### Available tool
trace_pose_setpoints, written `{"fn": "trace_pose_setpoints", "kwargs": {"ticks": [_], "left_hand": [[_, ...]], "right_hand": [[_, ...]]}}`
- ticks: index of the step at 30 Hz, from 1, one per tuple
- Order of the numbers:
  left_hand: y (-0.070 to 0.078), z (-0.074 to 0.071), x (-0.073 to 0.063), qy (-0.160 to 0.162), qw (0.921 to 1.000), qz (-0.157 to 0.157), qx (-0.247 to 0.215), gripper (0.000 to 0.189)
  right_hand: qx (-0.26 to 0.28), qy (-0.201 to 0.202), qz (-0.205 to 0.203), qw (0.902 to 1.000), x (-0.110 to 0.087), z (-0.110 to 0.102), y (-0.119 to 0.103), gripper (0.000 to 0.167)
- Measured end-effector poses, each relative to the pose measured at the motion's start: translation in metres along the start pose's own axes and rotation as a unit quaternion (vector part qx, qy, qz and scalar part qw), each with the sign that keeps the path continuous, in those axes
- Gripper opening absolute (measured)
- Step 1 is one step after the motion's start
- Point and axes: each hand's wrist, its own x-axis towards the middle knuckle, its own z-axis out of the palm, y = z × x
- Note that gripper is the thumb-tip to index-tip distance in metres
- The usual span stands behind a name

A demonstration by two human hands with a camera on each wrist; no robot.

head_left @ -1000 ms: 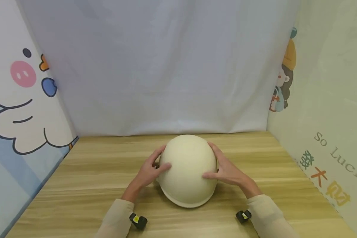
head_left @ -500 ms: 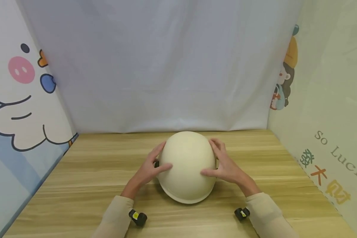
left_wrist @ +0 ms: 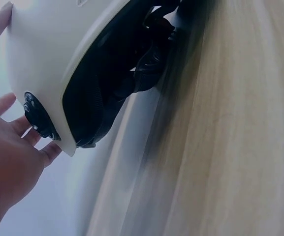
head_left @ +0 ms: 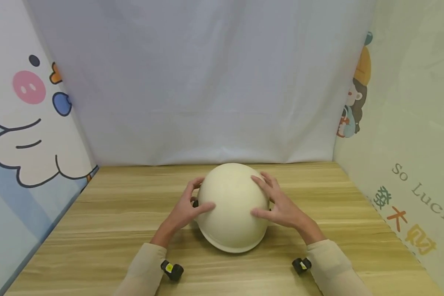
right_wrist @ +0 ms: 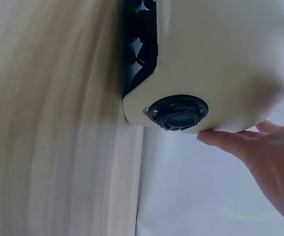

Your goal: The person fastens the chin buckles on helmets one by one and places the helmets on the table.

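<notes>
A cream hard hat sits dome up on the wooden table, its rim toward me. My left hand grips its left side, thumb on the front of the shell and fingers round behind. Opposite, my right hand holds the right side, with the thumb and one finger on the dome. In the left wrist view, fingers lie around a black round side fitting, and a dark lining with straps shows under the rim. The right wrist view has a matching black fitting beside the fingers.
The wooden table spreads around the hat. A white curtain hangs behind it, with printed walls at the left and right. Small black devices are strapped at both wrists.
One right-hand finger has shifted from the hat's side onto its dome. The left fingers have moved slightly at the far left side. The hat stays in about the same place.
</notes>
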Motion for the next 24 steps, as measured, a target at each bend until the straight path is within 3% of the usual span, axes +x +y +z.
{"fn": "trace_pose_setpoints", "kwargs": {"ticks": [7,12,20,24], "left_hand": [[-0.002,0.000,0.003,0.013,0.9997,0.018,0.011,0.070],[0.001,-0.001,0.004,0.014,0.9993,0.025,0.022,0.070],[0.035,-0.003,-0.005,0.004,0.9995,0.023,0.021,0.069],[0.041,-0.004,-0.008,0.004,0.9995,0.025,0.019,0.069]], "right_hand": [[-0.054,0.016,0.008,0.9984,0.002,0.004,-0.003,0.069],[-0.060,0.028,0.018,0.9976,0.005,0.010,-0.007,0.063],[-0.091,0.047,-0.007,0.9947,0.010,0.014,-0.012,0.065],[-0.115,0.040,-0.016,0.9925,0.011,0.013,-0.019,0.067]]}}
